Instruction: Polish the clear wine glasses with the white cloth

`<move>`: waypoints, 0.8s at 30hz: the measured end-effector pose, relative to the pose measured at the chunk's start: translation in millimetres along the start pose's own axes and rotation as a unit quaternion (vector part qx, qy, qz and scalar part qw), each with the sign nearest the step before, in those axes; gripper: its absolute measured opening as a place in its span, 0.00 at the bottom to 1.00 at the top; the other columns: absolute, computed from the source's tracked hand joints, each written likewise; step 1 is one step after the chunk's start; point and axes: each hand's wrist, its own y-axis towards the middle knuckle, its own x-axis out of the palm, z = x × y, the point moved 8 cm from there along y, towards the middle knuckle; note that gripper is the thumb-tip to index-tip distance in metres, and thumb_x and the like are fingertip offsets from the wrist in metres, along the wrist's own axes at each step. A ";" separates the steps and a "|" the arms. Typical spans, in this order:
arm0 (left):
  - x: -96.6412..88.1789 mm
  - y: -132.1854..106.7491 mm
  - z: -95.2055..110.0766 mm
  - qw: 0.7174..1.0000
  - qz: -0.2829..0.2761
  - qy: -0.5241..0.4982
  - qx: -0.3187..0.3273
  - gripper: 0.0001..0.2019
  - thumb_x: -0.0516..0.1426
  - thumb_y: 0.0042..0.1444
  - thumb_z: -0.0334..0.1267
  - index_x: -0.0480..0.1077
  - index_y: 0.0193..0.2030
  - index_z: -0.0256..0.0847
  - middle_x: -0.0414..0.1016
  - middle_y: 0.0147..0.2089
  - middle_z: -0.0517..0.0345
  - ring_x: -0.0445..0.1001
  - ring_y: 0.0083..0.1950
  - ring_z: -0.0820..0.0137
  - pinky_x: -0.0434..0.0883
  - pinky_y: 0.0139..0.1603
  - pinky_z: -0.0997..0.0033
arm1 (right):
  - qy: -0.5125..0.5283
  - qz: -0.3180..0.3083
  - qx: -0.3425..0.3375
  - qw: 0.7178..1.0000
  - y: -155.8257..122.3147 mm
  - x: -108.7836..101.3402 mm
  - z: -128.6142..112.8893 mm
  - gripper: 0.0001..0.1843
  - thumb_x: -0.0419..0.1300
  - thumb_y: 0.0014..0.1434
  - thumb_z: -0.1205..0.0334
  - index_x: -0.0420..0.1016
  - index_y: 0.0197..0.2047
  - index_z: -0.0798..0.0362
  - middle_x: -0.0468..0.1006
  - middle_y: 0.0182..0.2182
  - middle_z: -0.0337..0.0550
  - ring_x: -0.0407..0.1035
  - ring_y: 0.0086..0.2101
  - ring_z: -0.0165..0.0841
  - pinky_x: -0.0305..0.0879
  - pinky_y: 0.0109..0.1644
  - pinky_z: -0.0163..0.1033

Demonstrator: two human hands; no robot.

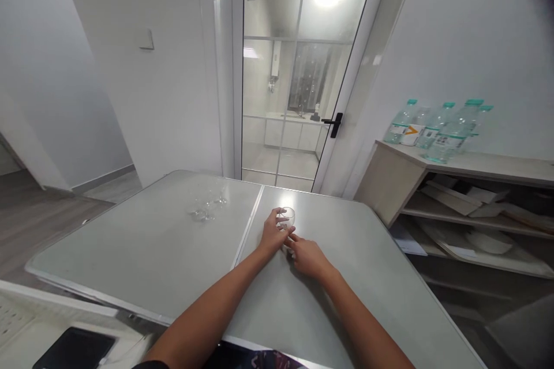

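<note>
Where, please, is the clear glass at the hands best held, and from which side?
Probably by the rounded body of the clear glass, from the left: its curved wall suits a wrapping grip, and the left hand curls round that side.

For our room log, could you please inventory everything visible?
Table: one, greenish, centre
Drinking glass: one, clear, table's right half
Glassware: count unclear, clear, table's left half
Shelf unit: one, pale wood-toned, right
Plastic bottles: at least four, clear, teal-capped, atop shelf unit
Shelf items: several, mostly pale, inside shelf unit
Glazed door: one, pale-framed, behind table
Door handle: one, black, on door
Cabinets: count unclear, white, beyond door
Wall switch: one, white, left of door
Flat object: one, black, bottom left
Left hand: one, bare, holding drinking glass
Right hand: one, bare, beside left hand
</note>
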 end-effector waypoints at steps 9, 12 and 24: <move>6.1 -0.6 -9.2 0.999 -0.039 0.013 0.002 0.29 0.67 0.50 0.32 0.65 0.58 0.45 0.73 0.60 0.46 0.77 0.56 0.61 0.78 0.50 0.57 | 0.005 -0.010 0.023 1.000 0.6 2.2 1.9 0.36 0.57 0.52 0.71 0.72 0.64 0.39 0.76 0.58 0.46 0.77 0.37 0.38 0.62 0.41 0.39; 6.5 -0.1 -5.5 0.999 -0.043 0.027 0.016 0.35 0.70 0.47 0.34 0.63 0.62 0.45 0.72 0.61 0.44 0.75 0.59 0.58 0.75 0.55 0.53 | -0.002 -0.010 0.038 0.999 1.5 4.4 4.6 0.35 0.57 0.53 0.71 0.71 0.64 0.39 0.76 0.58 0.47 0.77 0.39 0.40 0.63 0.42 0.40; -156.0 2.1 119.4 0.797 0.428 0.407 0.122 0.17 0.55 0.59 0.31 0.71 0.55 0.38 0.63 0.55 0.41 0.64 0.59 0.52 0.59 0.61 0.48 | -0.006 -0.017 0.313 0.950 -14.5 2.5 90.1 0.31 0.52 0.61 0.71 0.66 0.67 0.50 0.68 0.64 0.61 0.77 0.51 0.45 0.67 0.52 0.46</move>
